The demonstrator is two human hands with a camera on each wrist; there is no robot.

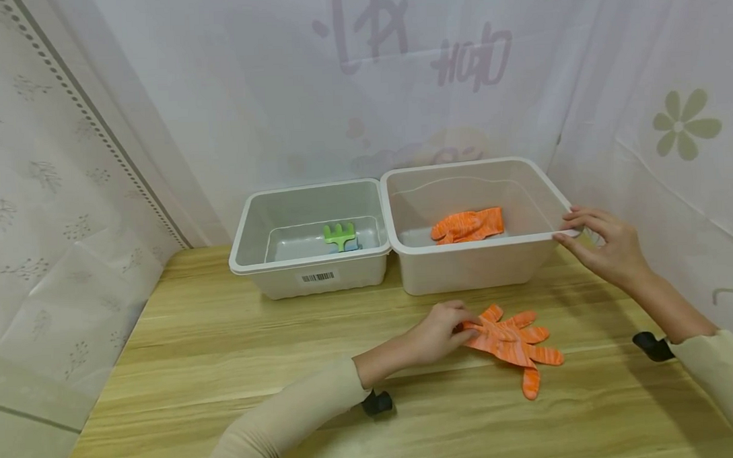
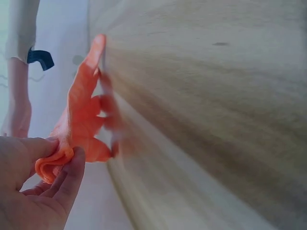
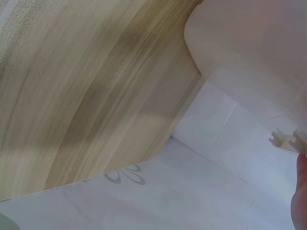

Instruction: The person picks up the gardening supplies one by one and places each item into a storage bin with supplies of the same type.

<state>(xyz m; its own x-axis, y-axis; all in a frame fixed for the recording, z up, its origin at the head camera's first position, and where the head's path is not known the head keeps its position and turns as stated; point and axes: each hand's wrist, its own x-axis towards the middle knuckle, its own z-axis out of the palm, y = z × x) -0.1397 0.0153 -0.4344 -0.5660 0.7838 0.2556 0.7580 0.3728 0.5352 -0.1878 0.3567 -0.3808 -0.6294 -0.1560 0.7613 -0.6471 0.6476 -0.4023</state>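
My left hand [image 1: 439,331] pinches the cuff of an orange knitted glove [image 1: 510,338] just above the table, in front of the right bin. In the left wrist view the cuff is folded between thumb and fingers, and the glove [image 2: 79,115] stretches away with its fingers spread. My right hand [image 1: 612,244] holds the right rim of the right white plastic bin [image 1: 471,269], thumb in front and fingers over the edge. Inside that bin lies another orange glove [image 1: 472,224]. The right wrist view shows mostly the bin's outer wall [image 3: 249,43] and a thumb at the edge.
A second white bin [image 1: 271,279] with a barcode label stands against the right bin on its left. It holds a green fork-like tool [image 1: 340,234] with a partly hidden blue part. The wooden table [image 1: 226,369] is bordered by printed white curtains [image 1: 265,91].
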